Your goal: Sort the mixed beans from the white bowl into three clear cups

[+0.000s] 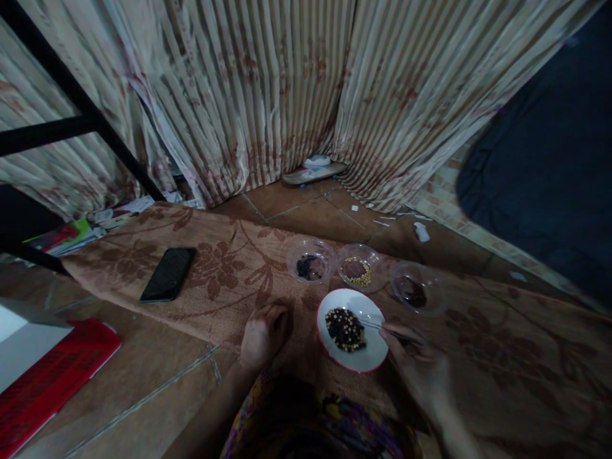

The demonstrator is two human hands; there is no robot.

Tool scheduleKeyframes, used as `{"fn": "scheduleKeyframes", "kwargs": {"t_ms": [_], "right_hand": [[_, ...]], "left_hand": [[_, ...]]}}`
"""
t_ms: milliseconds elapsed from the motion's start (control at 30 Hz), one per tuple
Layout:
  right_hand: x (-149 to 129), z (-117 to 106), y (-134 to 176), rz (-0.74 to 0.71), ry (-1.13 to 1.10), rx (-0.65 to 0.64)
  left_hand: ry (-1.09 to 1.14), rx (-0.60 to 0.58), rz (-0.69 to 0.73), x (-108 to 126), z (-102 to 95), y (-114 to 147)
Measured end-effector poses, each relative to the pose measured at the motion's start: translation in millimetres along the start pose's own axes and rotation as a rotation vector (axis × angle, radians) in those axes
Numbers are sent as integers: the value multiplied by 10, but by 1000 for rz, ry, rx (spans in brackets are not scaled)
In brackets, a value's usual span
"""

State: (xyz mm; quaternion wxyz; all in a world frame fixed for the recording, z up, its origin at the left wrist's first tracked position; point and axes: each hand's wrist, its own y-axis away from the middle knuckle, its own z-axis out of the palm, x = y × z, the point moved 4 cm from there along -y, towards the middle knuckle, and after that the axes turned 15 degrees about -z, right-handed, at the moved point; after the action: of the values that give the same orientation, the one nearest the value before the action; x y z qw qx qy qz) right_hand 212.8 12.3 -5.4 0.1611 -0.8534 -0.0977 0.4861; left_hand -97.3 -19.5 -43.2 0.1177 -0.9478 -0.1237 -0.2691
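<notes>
Mixed beans, black and pale yellow, lay in one pile in the white bowl with the red rim, a little toward its left side. As I judged it, the step in hand was the picking of single beans out of this pile with the tweezers, and it seemed far from finished, because many beans of both colours lay together. The next move, I think, called for bringing the tips together on only one bean, with light pressure, since such small pieces could easily slip away.

The right hand was grasping the tweezers in its fingers, near the right rim of the bowl. These fingers were apart from the beans; only the metal tips reached left to the edge of the pile. Whether a bean was between the tips, I could not tell. The left hand rested on the patterned cloth, left of the bowl and apart from it, with its fingers curled inward in a loose fist; I saw nothing in it.

Behind the bowl, three clear cups stood in a row: the left cup with black pieces, the middle cup with pale yellow ones, and the right cup with something dark and reddish, too dim to name.
</notes>
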Motion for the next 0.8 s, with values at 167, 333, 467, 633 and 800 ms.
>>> {"fn": "scheduleKeyframes", "kwargs": {"t_ms": [167,333,467,633,800], "right_hand": [[-27,46,-39,-48,-26,-18],[-67,136,-92,-80,-51,-128],[-94,170,-112,-90,-41,-147],[-108,181,-112,-66,-32,-118],[-89,165,-98,-56,-27,-107]], "left_hand": [[9,-7,-13,4,-1,1],[2,-13,-12,-8,9,0],[19,5,18,-16,19,2],[28,7,11,-16,17,0],[17,-1,15,-9,10,0]]}}
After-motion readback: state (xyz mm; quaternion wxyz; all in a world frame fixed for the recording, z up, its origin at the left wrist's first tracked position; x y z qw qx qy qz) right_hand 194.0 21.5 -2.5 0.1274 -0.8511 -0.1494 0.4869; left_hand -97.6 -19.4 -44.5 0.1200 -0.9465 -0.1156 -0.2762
